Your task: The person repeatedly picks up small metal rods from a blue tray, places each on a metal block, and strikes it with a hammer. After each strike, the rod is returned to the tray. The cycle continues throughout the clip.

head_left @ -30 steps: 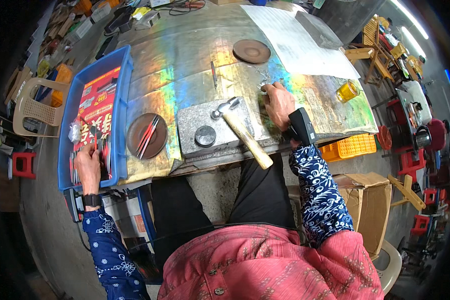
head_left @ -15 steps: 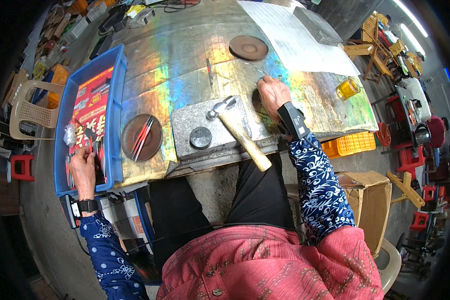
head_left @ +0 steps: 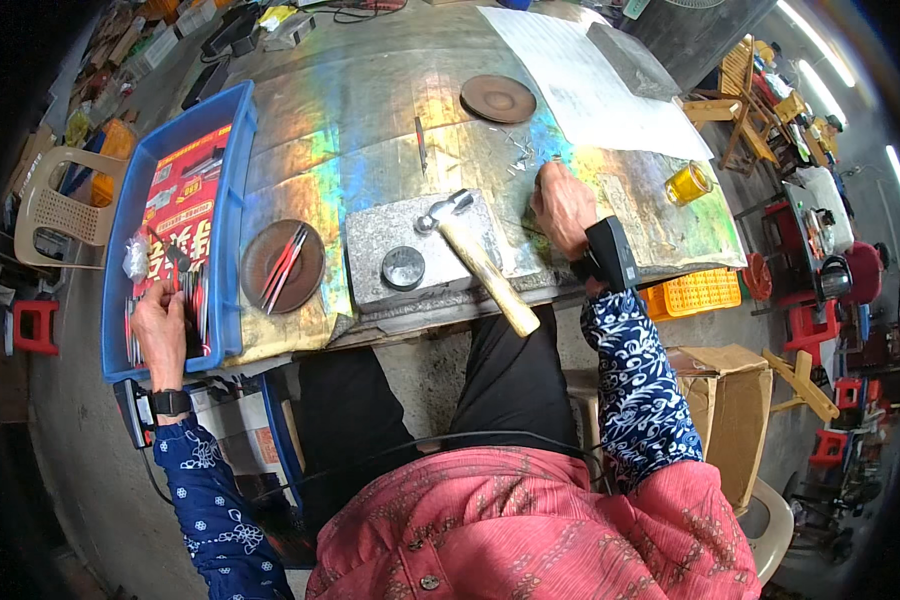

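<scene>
My left hand [head_left: 160, 325] reaches into the blue plastic tray [head_left: 232, 215], its fingers curled at slim red-and-silver tools [head_left: 199, 315] lying there; what they grip is hidden. On the table my right hand [head_left: 565, 210] is closed, thumb and fingers together, just right of a scatter of small metal pins [head_left: 520, 150]. I cannot make out what is in that pinch. Between the hands a stone block [head_left: 360, 262] bears a wooden-handled hammer [head_left: 485, 275] and a small round black container [head_left: 403, 268]. More slim red tools [head_left: 284, 268] rest on a brown round dish [head_left: 255, 262].
Farther back are a second brown dish [head_left: 498, 98], a thin pointed tool [head_left: 421, 145] and a white sheet [head_left: 590, 90] with a grey slab [head_left: 635, 60] on it. A glass of yellow liquid [head_left: 688, 185] stands near the right edge. Below sits a cardboard box [head_left: 740, 420].
My right hand has drawn back to the right from the pins, which now show more fully. The left hand stays in the tray, its fingers slightly shifted.
</scene>
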Motion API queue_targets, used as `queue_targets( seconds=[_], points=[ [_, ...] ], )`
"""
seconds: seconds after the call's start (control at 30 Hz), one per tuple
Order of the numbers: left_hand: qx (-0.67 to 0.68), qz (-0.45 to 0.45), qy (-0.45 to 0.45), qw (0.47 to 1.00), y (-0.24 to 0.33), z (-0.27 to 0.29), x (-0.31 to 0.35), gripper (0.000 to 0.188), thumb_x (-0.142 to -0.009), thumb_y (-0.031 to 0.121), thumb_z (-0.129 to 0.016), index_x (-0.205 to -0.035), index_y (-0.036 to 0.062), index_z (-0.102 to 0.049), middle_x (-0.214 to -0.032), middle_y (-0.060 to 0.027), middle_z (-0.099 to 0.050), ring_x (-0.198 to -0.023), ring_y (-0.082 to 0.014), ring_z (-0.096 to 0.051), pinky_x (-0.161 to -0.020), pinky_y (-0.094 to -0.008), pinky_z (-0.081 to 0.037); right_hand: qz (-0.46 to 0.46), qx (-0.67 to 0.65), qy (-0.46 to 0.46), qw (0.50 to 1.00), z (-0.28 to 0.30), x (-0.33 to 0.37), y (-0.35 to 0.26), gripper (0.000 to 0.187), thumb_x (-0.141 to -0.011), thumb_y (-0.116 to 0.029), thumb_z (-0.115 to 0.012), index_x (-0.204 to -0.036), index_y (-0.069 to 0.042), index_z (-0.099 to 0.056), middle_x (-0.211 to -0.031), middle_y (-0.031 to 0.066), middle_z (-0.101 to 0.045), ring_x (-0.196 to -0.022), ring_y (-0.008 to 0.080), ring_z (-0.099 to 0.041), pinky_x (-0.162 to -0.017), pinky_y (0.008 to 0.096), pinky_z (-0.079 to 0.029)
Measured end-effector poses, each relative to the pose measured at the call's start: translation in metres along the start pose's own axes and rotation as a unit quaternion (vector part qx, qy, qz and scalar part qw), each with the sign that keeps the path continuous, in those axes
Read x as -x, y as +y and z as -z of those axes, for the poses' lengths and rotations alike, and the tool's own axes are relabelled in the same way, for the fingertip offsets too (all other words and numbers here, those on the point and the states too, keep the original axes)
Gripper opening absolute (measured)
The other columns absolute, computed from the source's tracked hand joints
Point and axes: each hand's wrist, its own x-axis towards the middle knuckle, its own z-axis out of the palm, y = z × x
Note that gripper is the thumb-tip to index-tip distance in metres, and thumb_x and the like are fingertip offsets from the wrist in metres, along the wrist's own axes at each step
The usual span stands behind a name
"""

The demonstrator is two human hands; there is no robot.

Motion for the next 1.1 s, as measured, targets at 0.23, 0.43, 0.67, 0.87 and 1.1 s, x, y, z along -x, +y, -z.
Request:
queue_targets(
  seconds=[0.23,0.43,0.67,0.87,1.1],
  points=[
    [0.157,0.06,0.031,0.985,-0.005,-0.004,0.002,0.016,-0.089,0.008,-0.062,-0.101,-0.0023,-0.066,-0.072,-0.0047,-0.063,-0.061,-0.009,-0.056,-0.055,-0.0257,-0.045,-0.063,-0.187,0.048,0.979,0.018,0.032,-0.012,0.015,-0.088,-0.011,-0.059,-0.096,0.002,-0.057,-0.078,0.0167,-0.062,-0.071,0.0284,-0.063,-0.069,0.0367,-0.05],
    [0.231,0.022,0.132,0.964,0.015,0.0,0.008,0.018,-0.09,0.01,-0.066,-0.105,-0.0006,-0.066,-0.074,0.0018,-0.059,-0.06,-0.0041,-0.049,-0.054,-0.0196,-0.041,-0.104,-0.447,0.067,0.886,0.027,0.05,-0.034,0.021,-0.09,-0.007,-0.063,-0.108,0.005,-0.062,-0.086,0.006,-0.066,-0.071,0.0112,-0.063,-0.06,0.0242,-0.051],
    [0.403,-0.015,0.094,0.91,0.088,0.009,0.037,0.016,-0.089,0.005,-0.067,-0.105,0.0003,-0.067,-0.085,-0.0005,-0.067,-0.072,-0.0033,-0.058,-0.056,-0.0165,-0.042,-0.113,-0.56,0.055,0.819,0.059,0.068,-0.061,0.016,-0.089,-0.001,-0.064,-0.104,0.003,-0.066,-0.087,0.0058,-0.067,-0.072,0.0109,-0.065,-0.054,0.0198,-0.049],
    [0.527,0.029,-0.036,0.849,0.156,-0.003,0.072,0.016,-0.089,0.002,-0.065,-0.104,-0.0011,-0.065,-0.089,-0.0068,-0.07,-0.076,-0.0094,-0.064,-0.057,-0.0192,-0.048,-0.093,-0.551,0.062,0.827,0.073,0.084,-0.084,0.015,-0.089,-0.002,-0.065,-0.103,0.003,-0.066,-0.088,0.0064,-0.067,-0.075,0.011,-0.066,-0.055,0.0201,-0.049],
    [0.647,0.053,-0.167,0.742,0.199,-0.019,0.094,0.017,-0.092,0.005,-0.061,-0.107,-0.0022,-0.061,-0.093,-0.0131,-0.069,-0.079,-0.016,-0.067,-0.063,-0.0245,-0.057,-0.021,-0.495,0.04,0.868,0.09,0.102,-0.128,0.012,-0.089,0.003,-0.061,-0.098,0.002,-0.068,-0.083,0.0023,-0.063,-0.068,0.0065,-0.057,-0.057,0.0194,-0.045]
  ],
)
